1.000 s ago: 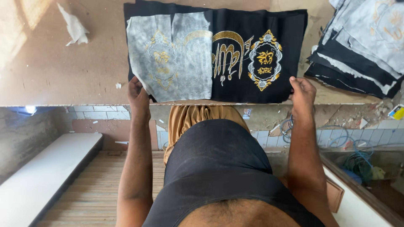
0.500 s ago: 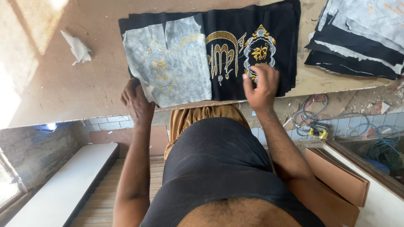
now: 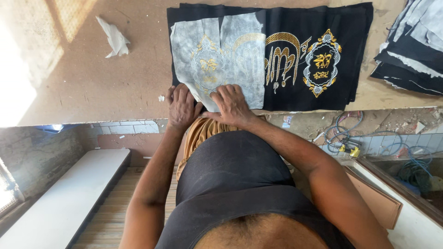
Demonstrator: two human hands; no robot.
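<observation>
A black cloth (image 3: 295, 60) with gold embroidered motifs lies on the brown table (image 3: 92, 78). Grey-white backing sheets (image 3: 217, 60) cover its left half. Both hands rest side by side at the cloth's near left corner, at the table's front edge. My left hand (image 3: 182, 107) presses on the corner with fingers curled at the edge. My right hand (image 3: 231, 105) lies on the backing sheet, fingers bent on its lower edge. Whether either hand pinches the sheet cannot be told.
A crumpled white scrap (image 3: 114, 39) lies at the table's left. A stack of black and grey cloth pieces (image 3: 410, 50) sits at the right. Below the table are a white bench (image 3: 60, 198), coiled hoses (image 3: 344, 138) and a brown board (image 3: 374, 198).
My right hand has slid left from the gold motifs to the backing sheet, right beside my left hand. The left hand stayed at the corner. The view shifted a little.
</observation>
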